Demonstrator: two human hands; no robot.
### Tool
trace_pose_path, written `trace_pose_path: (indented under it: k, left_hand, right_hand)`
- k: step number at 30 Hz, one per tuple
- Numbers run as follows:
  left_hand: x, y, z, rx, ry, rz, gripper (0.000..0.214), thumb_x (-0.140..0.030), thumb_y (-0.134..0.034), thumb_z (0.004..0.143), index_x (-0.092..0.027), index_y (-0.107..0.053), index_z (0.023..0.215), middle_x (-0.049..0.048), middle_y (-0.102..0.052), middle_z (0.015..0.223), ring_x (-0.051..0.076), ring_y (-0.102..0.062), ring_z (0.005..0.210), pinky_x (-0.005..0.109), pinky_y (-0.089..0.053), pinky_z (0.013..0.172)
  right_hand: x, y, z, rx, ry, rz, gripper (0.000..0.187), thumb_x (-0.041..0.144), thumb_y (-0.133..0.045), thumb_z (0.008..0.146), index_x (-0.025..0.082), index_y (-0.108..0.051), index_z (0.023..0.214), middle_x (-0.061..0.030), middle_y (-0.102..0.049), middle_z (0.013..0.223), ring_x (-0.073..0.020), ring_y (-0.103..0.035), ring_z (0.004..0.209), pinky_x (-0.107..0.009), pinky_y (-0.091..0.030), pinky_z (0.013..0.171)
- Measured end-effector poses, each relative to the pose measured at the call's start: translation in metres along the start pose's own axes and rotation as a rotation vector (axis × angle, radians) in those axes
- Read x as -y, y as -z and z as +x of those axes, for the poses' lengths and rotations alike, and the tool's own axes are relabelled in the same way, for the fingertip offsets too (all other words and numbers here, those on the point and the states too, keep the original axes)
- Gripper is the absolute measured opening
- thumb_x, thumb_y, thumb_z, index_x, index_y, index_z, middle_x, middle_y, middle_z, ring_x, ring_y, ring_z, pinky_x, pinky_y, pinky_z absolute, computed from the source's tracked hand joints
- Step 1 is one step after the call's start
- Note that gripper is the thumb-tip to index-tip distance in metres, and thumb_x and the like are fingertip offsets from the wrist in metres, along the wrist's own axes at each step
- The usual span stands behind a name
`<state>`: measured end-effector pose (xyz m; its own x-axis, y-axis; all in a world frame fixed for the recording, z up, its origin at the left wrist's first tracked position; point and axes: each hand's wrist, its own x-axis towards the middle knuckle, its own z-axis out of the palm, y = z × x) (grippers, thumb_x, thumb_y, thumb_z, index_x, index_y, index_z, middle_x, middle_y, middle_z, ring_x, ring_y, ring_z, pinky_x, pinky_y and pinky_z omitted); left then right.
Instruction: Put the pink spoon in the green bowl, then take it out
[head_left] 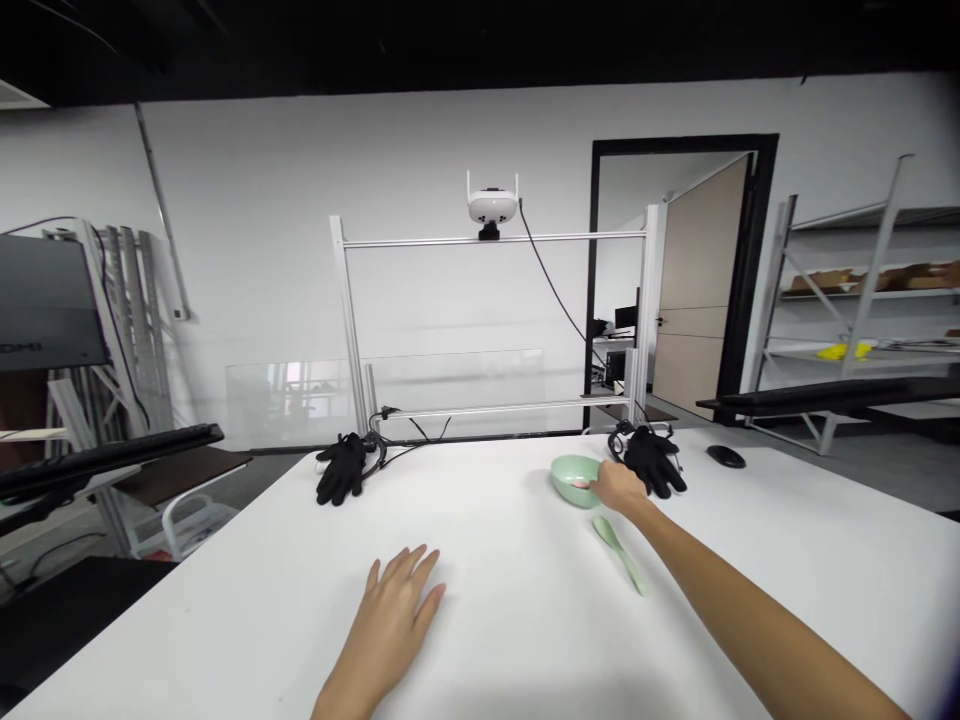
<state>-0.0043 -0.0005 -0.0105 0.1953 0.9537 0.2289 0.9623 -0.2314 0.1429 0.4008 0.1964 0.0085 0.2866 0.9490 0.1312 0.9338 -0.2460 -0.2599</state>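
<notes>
Across the lower half of the frame, a smooth, matte white table [487,600]. Behind, at centre, a rectangular stand [345,290] of straight silvery metal bars. At lower centre-left, the left hand [395,612], palm down, wide open with fingers loosely spread, holding nothing visible; cannot tell if touching the tabletop. Right of centre, the right hand [619,485], drawn narrow at the bowl's right rim; cannot tell if pinching the rim or reaching inside. Beside that wrist, a limp black fabric glove [654,460]. Just left, the round, pale green bowl [564,485]. Below, a slim, matching green spoon [619,553], lying diagonally.
</notes>
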Motion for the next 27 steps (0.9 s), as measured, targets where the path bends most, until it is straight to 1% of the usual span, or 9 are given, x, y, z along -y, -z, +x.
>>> trace_pose_path:
  k: [5,10,13,17,21,24,27]
  left_hand:
    - [0.001,0.000,-0.002,-0.006,-0.001,-0.004,0.055,-0.049,-0.033,0.105,-0.027,-0.050,0.152,0.0065,-0.050,0.159,0.030,-0.040,0.150,0.060,-0.027,0.124]
    - [0.000,0.001,-0.002,0.012,0.009,-0.005,0.055,-0.050,-0.032,0.106,-0.027,-0.049,0.153,0.0059,-0.049,0.160,0.030,-0.038,0.151,0.059,-0.026,0.124]
    - [-0.001,0.002,-0.001,0.018,0.010,0.005,0.055,-0.050,-0.031,0.106,-0.027,-0.049,0.153,0.0057,-0.048,0.160,0.029,-0.039,0.151,0.059,-0.025,0.124]
    - [-0.002,0.003,-0.001,0.018,0.012,0.008,0.055,-0.050,-0.031,0.106,-0.028,-0.049,0.153,0.0050,-0.048,0.161,0.029,-0.038,0.152,0.058,-0.025,0.124]
    - [-0.002,0.002,-0.002,0.015,0.006,0.002,0.055,-0.049,-0.032,0.106,-0.027,-0.049,0.153,0.0058,-0.048,0.161,0.030,-0.038,0.151,0.059,-0.025,0.124]
    - [-0.001,0.001,-0.001,-0.009,-0.009,-0.006,0.054,-0.049,-0.034,0.105,-0.027,-0.051,0.151,0.0067,-0.050,0.159,0.030,-0.040,0.150,0.060,-0.026,0.123]
    - [-0.002,0.001,0.000,-0.027,-0.023,-0.014,0.054,-0.050,-0.033,0.105,-0.027,-0.051,0.151,0.0068,-0.051,0.159,0.030,-0.040,0.150,0.059,-0.027,0.123]
  right_hand:
    - [0.000,-0.001,0.000,0.023,-0.048,0.010,0.048,0.040,-0.070,0.088,0.008,-0.069,0.124,-0.0244,-0.065,0.120,-0.0311,-0.067,0.112,-0.033,-0.053,0.091]
    - [0.000,0.001,0.000,0.029,-0.066,0.020,0.052,0.039,-0.074,0.084,0.008,-0.069,0.125,-0.0234,-0.066,0.118,-0.0301,-0.067,0.110,-0.031,-0.053,0.089]
    - [0.000,0.002,-0.001,0.031,-0.057,0.024,0.050,0.040,-0.070,0.087,0.008,-0.069,0.125,-0.0231,-0.066,0.119,-0.0320,-0.066,0.112,-0.033,-0.053,0.089]
    - [-0.001,0.009,-0.008,0.023,-0.035,0.029,0.044,0.043,-0.057,0.096,0.011,-0.071,0.121,-0.0200,-0.066,0.119,-0.0338,-0.065,0.112,-0.037,-0.053,0.088]
    - [-0.007,0.020,-0.029,-0.052,0.022,0.037,0.044,0.047,-0.048,0.101,0.016,-0.072,0.121,-0.0162,-0.066,0.122,-0.0327,-0.064,0.113,-0.037,-0.052,0.089]
    - [-0.014,0.025,-0.057,-0.156,0.131,0.070,0.048,0.049,-0.046,0.103,0.016,-0.069,0.129,-0.0154,-0.064,0.126,-0.0298,-0.063,0.114,-0.033,-0.050,0.091]
    - [-0.022,0.022,-0.088,-0.221,0.260,0.105,0.047,0.047,-0.045,0.104,0.017,-0.066,0.133,-0.0120,-0.062,0.133,-0.0266,-0.060,0.120,-0.031,-0.049,0.099]
